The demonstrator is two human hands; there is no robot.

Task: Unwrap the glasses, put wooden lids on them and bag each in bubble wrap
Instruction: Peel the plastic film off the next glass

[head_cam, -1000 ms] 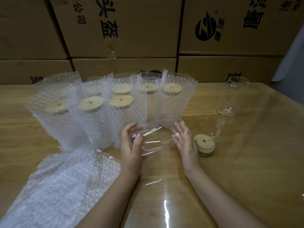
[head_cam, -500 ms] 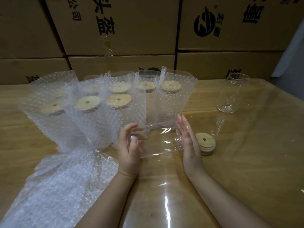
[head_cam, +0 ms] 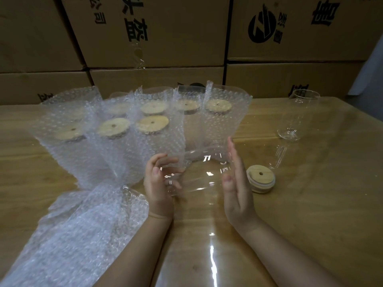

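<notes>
A clear glass (head_cam: pixel 199 175) lies on its side on a sheet of clear film (head_cam: pixel 207 245) in the middle of the table. My left hand (head_cam: pixel 157 189) curls its fingers round the glass's left end. My right hand (head_cam: pixel 238 191) stands on edge with straight fingers, its palm against the glass's right end. A wooden lid (head_cam: pixel 261 179) with a centre hole lies just right of my right hand. A bare glass (head_cam: pixel 296 117) stands upright at the far right. Several lidded glasses in bubble wrap bags (head_cam: pixel 153 125) stand in rows behind my hands.
A heap of loose bubble wrap bags (head_cam: pixel 83 230) spreads across the near left of the wooden table (head_cam: pixel 321 204). Stacked cardboard boxes (head_cam: pixel 165 38) form a wall along the table's far edge.
My right hand has turned from lying spread over the glass to standing flat against its right end. My left hand keeps hold of the left end. The view has moved a little closer.
</notes>
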